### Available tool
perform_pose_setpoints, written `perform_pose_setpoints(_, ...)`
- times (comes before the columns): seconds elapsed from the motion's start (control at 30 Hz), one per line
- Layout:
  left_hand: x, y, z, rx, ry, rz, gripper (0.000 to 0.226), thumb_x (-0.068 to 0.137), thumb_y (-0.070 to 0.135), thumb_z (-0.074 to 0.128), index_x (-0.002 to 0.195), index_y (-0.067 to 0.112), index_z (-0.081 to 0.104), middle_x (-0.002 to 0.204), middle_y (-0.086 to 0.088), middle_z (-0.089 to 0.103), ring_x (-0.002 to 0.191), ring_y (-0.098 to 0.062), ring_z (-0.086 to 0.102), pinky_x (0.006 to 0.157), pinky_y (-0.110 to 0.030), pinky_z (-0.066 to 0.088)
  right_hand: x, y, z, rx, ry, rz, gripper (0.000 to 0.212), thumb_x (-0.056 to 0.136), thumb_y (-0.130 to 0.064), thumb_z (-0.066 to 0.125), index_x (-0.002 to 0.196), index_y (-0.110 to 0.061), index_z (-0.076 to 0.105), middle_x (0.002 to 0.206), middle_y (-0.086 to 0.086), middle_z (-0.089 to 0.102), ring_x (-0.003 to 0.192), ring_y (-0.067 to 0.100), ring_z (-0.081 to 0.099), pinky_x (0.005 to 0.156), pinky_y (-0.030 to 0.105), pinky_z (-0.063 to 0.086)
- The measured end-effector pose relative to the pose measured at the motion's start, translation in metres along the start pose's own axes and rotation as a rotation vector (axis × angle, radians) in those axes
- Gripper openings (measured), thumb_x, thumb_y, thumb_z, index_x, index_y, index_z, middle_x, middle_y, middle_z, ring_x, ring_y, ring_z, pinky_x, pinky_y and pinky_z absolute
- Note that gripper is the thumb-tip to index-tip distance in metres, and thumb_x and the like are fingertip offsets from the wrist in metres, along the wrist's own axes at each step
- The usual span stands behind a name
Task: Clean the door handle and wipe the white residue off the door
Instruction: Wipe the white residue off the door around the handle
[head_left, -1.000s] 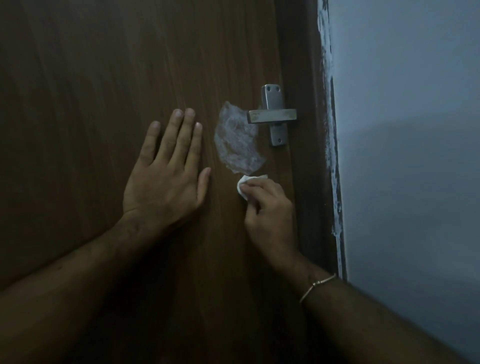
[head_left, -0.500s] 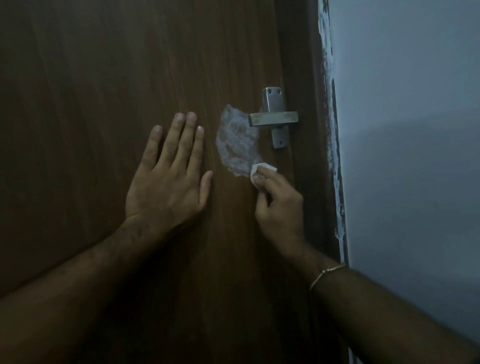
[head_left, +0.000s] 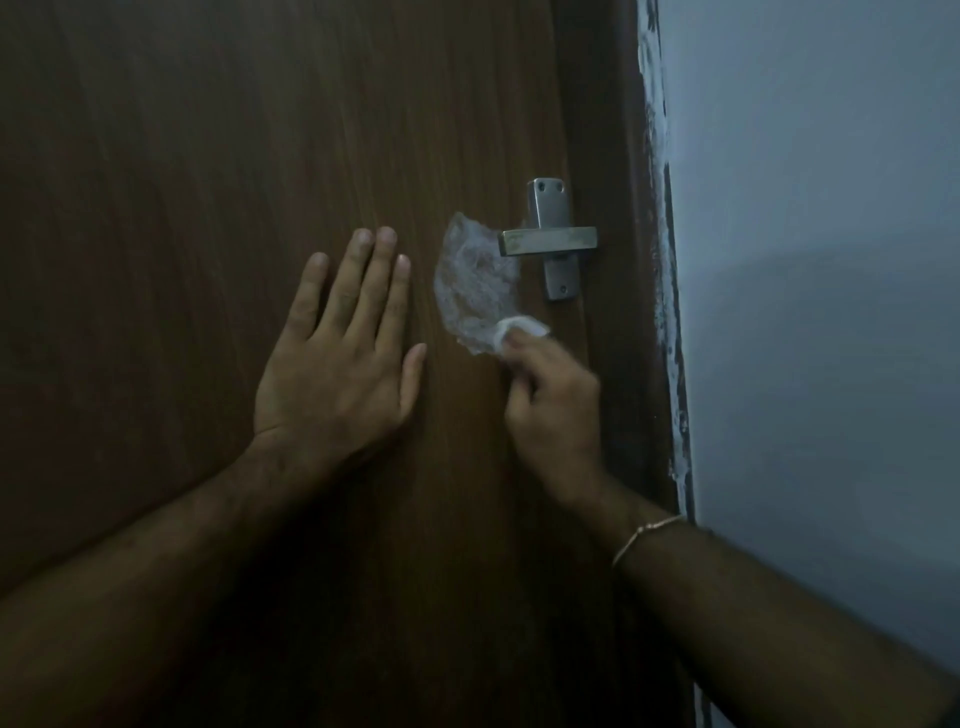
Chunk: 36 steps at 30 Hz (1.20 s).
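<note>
I see right hand (head_left: 553, 410) pinching small white wad (head_left: 521, 330), now risen onto lower edge of white residue patch (head_left: 475, 283); wiping begun. Left hand (head_left: 340, 374) stays spread flat on brown wooden door (head_left: 234, 156).

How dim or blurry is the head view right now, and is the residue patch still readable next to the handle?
Head view: dim overall, brown door murky; white residue stands out clearly left of the metal door handle; right hand slightly motion-blurred, pinching a white wipe at the patch's lower edge; left hand sharp, flat on the door; forearms fall into shadow.
</note>
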<state>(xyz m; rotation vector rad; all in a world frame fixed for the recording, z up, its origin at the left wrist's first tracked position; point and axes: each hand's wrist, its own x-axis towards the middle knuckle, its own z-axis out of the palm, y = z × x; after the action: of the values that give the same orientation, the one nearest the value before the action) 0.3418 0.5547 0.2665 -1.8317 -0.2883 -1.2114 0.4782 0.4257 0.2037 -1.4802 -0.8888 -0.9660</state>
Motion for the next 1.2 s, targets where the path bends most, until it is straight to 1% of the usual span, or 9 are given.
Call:
perform_pose_setpoints(0.07,0.0,-0.001,0.0,-0.001,0.001,-0.003,0.075,0.101,0.049,0.011,0.157,-0.001,0.009,0.166,-0.021,0.0,0.155,-0.031,-0.004,0.124,-0.052,0.006,-0.003,0.0,-0.003,0.013,-0.021,-0.083,0.031,0.09,0.006,0.056,0.115,-0.005,0.07,0.121,0.008,0.069,0.115,0.01,0.059,0.104,0.014,0.041)
perform_pose_setpoints(0.13,0.0,-0.001,0.0,-0.018,0.001,0.0,0.075,0.101,0.05,0.011,0.156,-0.001,0.01,0.166,-0.021,0.001,0.155,-0.031,-0.002,0.124,-0.052,0.005,0.017,0.006,-0.009,0.056,0.077,0.086,0.031,0.09,0.006,0.055,0.114,-0.004,0.07,0.118,0.008,0.07,0.11,0.008,0.06,0.094,0.002,0.038)
perform_pose_setpoints(0.2,0.0,0.0,-0.001,-0.025,-0.004,-0.001,0.075,0.101,0.049,0.012,0.156,-0.001,0.01,0.166,-0.021,0.001,0.155,-0.031,-0.002,0.124,-0.051,0.005,0.023,0.002,-0.008,0.006,0.114,0.147,0.029,0.091,0.005,0.054,0.114,-0.004,0.07,0.117,0.009,0.07,0.111,0.016,0.063,0.096,0.01,0.043)
perform_pose_setpoints(0.33,0.0,-0.001,0.001,-0.003,0.006,-0.007,0.074,0.101,0.049,0.013,0.157,-0.001,0.01,0.166,-0.021,0.001,0.155,-0.031,-0.002,0.124,-0.051,0.005,0.007,-0.007,-0.007,-0.062,-0.043,-0.089,0.026,0.088,0.005,0.057,0.106,-0.003,0.073,0.113,0.01,0.072,0.108,0.021,0.064,0.101,0.035,0.051)
perform_pose_setpoints(0.43,0.0,-0.001,0.002,-0.012,0.005,-0.003,0.075,0.101,0.049,0.012,0.156,-0.001,0.01,0.166,-0.021,0.001,0.155,-0.031,-0.002,0.124,-0.052,0.006,0.025,0.0,-0.01,-0.061,0.057,0.115,0.025,0.092,0.002,0.054,0.108,-0.006,0.072,0.111,0.008,0.07,0.103,0.017,0.064,0.094,0.036,0.055)
perform_pose_setpoints(0.6,0.0,0.001,0.002,-0.007,0.013,-0.009,0.073,0.102,0.047,0.015,0.157,-0.001,0.008,0.166,-0.021,0.0,0.155,-0.031,-0.003,0.124,-0.051,0.006,-0.005,-0.033,0.007,-0.062,-0.073,-0.173,0.024,0.085,0.004,0.06,0.101,-0.005,0.075,0.105,0.008,0.072,0.097,0.022,0.063,0.088,0.036,0.053)
perform_pose_setpoints(0.8,0.0,0.0,-0.001,-0.041,0.002,-0.002,0.071,0.102,0.043,0.016,0.157,-0.002,0.009,0.166,-0.021,0.0,0.155,-0.031,-0.003,0.125,-0.051,0.006,-0.007,-0.029,0.014,-0.003,-0.017,-0.282,0.031,0.086,0.004,0.056,0.113,0.0,0.071,0.117,0.015,0.07,0.112,0.026,0.064,0.103,0.039,0.049)
perform_pose_setpoints(1.03,-0.001,0.003,-0.004,-0.074,-0.008,-0.012,0.069,0.103,0.04,0.012,0.156,-0.003,0.008,0.165,-0.022,-0.002,0.155,-0.032,-0.004,0.125,-0.05,0.007,0.014,-0.048,0.031,0.1,-0.067,-0.306,0.042,0.091,-0.001,0.059,0.133,-0.002,0.058,0.141,0.012,0.056,0.134,0.021,0.05,0.113,0.039,0.04)
perform_pose_setpoints(1.2,-0.001,0.003,-0.005,-0.072,-0.028,-0.007,0.069,0.103,0.041,0.008,0.156,-0.004,0.007,0.165,-0.023,-0.002,0.154,-0.033,-0.004,0.125,-0.05,0.006,-0.008,-0.036,0.017,0.054,-0.151,-0.299,0.044,0.09,0.0,0.056,0.134,-0.004,0.057,0.142,0.012,0.055,0.136,0.02,0.048,0.114,0.038,0.038)
